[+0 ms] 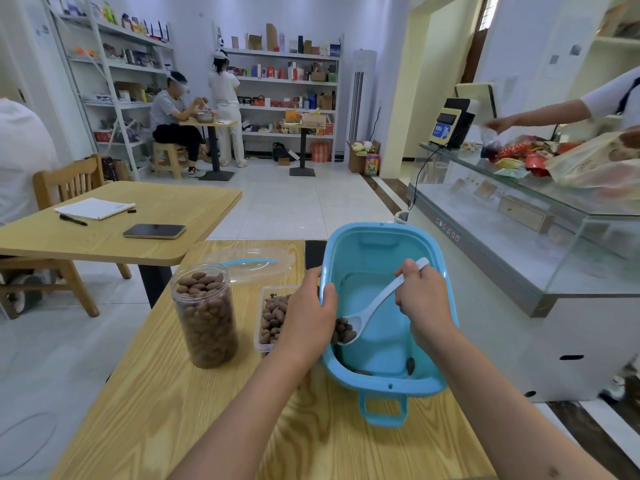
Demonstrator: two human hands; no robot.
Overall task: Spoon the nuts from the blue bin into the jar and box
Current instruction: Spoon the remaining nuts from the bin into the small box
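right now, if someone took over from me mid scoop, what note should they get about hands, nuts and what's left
Left hand grips the left rim of the tilted blue bin.
Right hand holds the white spoon, its bowl loaded with nuts low in the bin.
Jar stands lidless on the table, filled to near the top. Box sits between jar and bin, partly filled, partly hidden by the left hand.
Left: only a few nuts in the bin; this spoonful probably goes to the box.

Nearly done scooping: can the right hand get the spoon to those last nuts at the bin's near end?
Probably yes. The right hand holds the spoon inside the open blue bin, and nothing covers the last nuts.
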